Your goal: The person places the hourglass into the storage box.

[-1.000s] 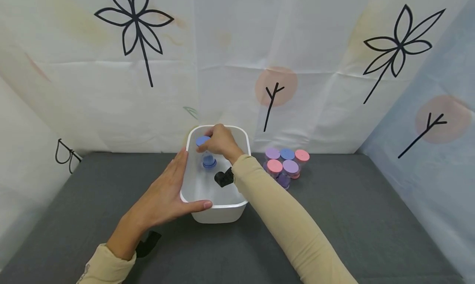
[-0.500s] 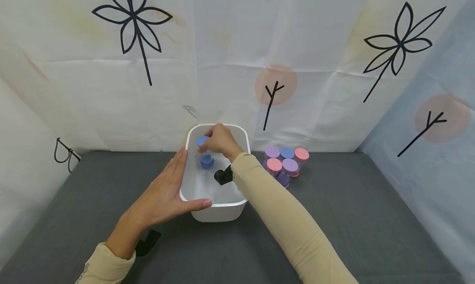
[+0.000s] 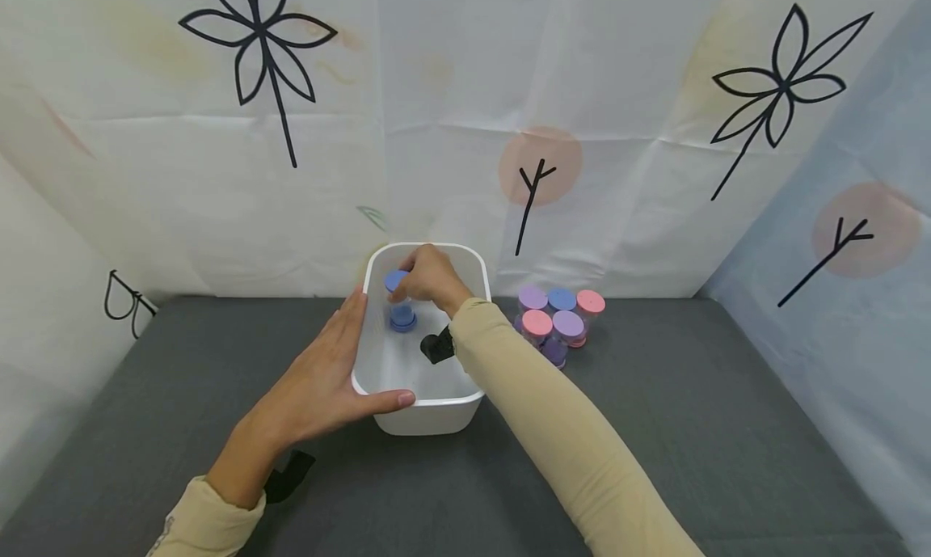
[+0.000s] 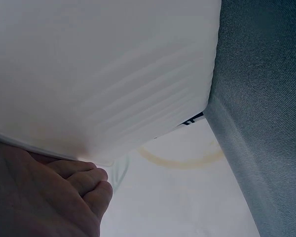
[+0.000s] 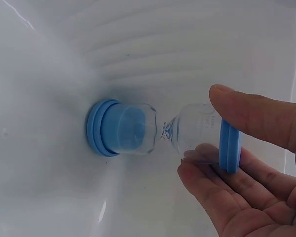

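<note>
Inside a white plastic bin (image 3: 429,419), my right hand (image 3: 435,278) pinches a small blue-capped sand timer (image 3: 402,318) by its upper end, thumb on one side and fingers on the other. The right wrist view shows the timer (image 5: 190,126) reaching from that grip to the bin's floor, its blue sand gathered in the lower bulb. Whether its base fully rests on the floor I cannot tell. My left hand (image 3: 320,387) lies along the bin's left side with straight fingers, the thumb on the near rim. In the left wrist view, fingers (image 4: 84,180) touch the outer rim.
Several more sand timers (image 3: 560,322) with purple, blue and pink caps stand clustered right of the bin on a dark grey cloth surface (image 3: 691,428). A white printed fabric backdrop (image 3: 451,96) rises just behind the bin. Black wrist mounts (image 3: 289,478) sit on both wrists.
My right hand and the blue sand timer have shifted slightly left inside the bin. My left hand keeps its place on the bin, and the head view has tilted a little.
</note>
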`<action>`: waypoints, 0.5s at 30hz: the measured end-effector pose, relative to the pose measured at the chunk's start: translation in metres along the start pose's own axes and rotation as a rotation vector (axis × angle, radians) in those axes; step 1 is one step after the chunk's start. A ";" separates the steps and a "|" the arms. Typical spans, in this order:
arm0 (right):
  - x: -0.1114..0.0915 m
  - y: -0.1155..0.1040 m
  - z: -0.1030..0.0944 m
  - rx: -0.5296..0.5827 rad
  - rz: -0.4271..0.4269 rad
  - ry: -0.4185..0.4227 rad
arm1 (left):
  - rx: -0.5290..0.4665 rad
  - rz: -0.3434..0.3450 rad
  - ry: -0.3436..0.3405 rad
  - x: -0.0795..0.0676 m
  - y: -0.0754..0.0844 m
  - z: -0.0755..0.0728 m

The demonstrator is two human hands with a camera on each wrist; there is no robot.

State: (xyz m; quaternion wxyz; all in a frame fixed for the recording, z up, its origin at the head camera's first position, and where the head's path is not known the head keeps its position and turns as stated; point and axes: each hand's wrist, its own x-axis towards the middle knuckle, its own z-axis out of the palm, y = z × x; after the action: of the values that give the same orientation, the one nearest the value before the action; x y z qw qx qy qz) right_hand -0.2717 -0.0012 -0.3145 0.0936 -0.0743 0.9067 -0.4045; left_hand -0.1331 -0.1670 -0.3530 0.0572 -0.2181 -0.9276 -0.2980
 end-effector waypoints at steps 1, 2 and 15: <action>0.000 0.000 0.000 -0.006 0.003 -0.003 | -0.001 0.001 0.001 0.000 0.000 0.000; 0.000 0.000 0.000 -0.009 0.005 -0.006 | -0.001 0.003 0.001 0.000 0.000 0.000; -0.001 -0.002 0.000 -0.038 0.015 -0.021 | -0.001 0.003 0.007 0.000 -0.001 0.001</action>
State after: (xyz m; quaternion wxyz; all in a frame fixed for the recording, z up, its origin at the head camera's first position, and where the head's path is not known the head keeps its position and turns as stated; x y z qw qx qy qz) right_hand -0.2708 -0.0019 -0.3130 0.1050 -0.0735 0.9138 -0.3855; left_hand -0.1333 -0.1671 -0.3540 0.0607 -0.2186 -0.9268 -0.2992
